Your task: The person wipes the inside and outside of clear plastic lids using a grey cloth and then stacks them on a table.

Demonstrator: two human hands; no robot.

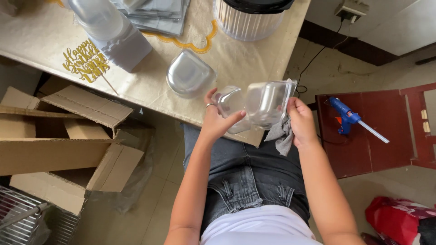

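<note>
My left hand (216,120) grips one half of an opened clear plastic clamshell container (254,105) over my lap, at the near edge of the table. My right hand (302,121) holds a grey cloth (281,136) against the container's other half. A ring sits on a finger of my left hand. A second clear dome-shaped container (190,74) rests upside down on the table just beyond my left hand.
The table (50,41) with a beige cover holds a stack of clear containers (109,29), a gold paper cake topper (86,61), folded grey sheets (156,13) and a ribbed tub (250,18). Open cardboard boxes (63,136) stand left. A blue glue gun (347,115) lies on a red stool (359,145) right.
</note>
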